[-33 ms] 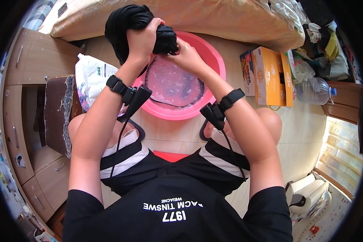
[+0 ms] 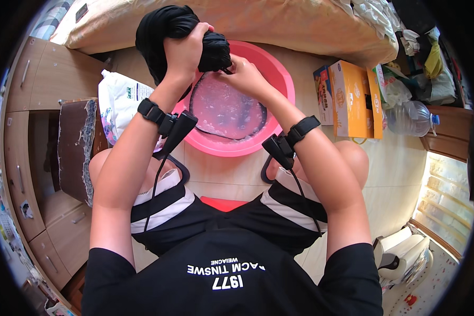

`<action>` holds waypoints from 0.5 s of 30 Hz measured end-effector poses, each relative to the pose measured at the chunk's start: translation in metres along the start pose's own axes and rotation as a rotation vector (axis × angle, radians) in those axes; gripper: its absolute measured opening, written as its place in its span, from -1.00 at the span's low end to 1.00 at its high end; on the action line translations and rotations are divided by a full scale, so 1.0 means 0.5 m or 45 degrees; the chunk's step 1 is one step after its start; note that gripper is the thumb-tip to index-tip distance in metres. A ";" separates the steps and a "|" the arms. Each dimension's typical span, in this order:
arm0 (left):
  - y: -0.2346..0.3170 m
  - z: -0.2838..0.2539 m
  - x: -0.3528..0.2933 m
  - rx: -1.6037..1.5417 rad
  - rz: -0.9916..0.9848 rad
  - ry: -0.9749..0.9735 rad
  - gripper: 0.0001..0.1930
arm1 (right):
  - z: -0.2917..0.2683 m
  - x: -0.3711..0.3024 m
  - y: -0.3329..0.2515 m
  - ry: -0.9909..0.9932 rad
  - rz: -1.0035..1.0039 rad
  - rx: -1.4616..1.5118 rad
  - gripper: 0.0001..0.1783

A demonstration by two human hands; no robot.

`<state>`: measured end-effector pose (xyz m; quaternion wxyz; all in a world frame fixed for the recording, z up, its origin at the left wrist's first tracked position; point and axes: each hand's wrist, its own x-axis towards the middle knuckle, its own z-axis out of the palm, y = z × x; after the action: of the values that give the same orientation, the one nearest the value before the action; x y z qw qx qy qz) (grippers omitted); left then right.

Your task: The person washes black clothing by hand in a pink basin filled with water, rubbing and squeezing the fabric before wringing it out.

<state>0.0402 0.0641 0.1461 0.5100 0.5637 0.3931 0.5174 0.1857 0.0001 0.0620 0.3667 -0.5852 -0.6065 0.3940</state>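
My left hand is closed around a bunched black cloth, raised over the far left rim of a pink basin. Its fingers wrap over the folds; which kind of garment it is, I cannot tell. At the cloth's right end, my right hand pinches a small dark bit of it, with the fingertips partly hidden. Below both hands, the basin holds sudsy water with a dark-edged item under the surface, its kind unclear.
Left of the basin stand a white plastic bag and a worn brown box by wooden drawers. To the right are an orange carton and a clear plastic bottle. A draped bed lies beyond.
The black cloth and my left hand have shifted very slightly left. My right hand stays at the cloth's end, nearly unmoved.
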 end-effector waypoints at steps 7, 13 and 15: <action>0.045 -0.025 0.009 -0.134 -0.001 0.028 -0.82 | 0.006 -0.036 0.076 -0.061 0.439 -0.228 -0.60; 0.085 -0.019 -0.006 -0.275 -0.019 0.025 -0.86 | 0.010 -0.038 0.058 0.047 0.853 0.443 -0.55; 0.083 -0.015 -0.005 -0.297 -0.027 0.039 -0.86 | 0.018 -0.035 0.041 0.160 0.896 0.935 -0.57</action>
<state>0.0289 0.0558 0.1857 0.5715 0.4883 0.3438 0.5628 0.1870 -0.0177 0.0401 0.4289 -0.6091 -0.1712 0.6448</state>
